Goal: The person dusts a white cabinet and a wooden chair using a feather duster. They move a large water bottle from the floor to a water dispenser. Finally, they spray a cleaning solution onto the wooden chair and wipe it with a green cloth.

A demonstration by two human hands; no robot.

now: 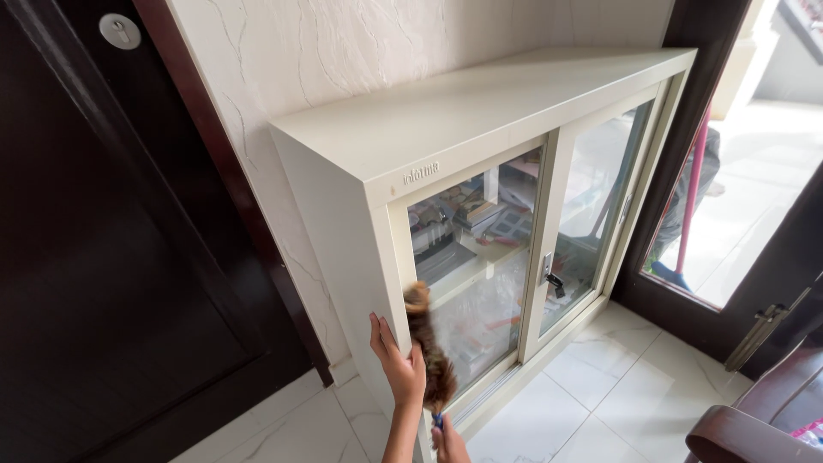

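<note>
One cream metal cabinet [480, 111] with two sliding glass doors [480, 257], one brown feather duster [429, 347], two hands [396, 360], one dark wooden door [94, 257], and one pink-handled mop [690, 201].

One view only — a head-worn camera, set above the cream cabinet [480, 111] and looking steeply down on its flat top and glass sliding front. It stands off the cabinet's left front corner, near enough that the corner fills the lower middle of the frame. Left of the cabinet a dark door [94, 257] shows — right of it a glazed doorway [746, 197], below it pale floor tiles [600, 394].
</note>
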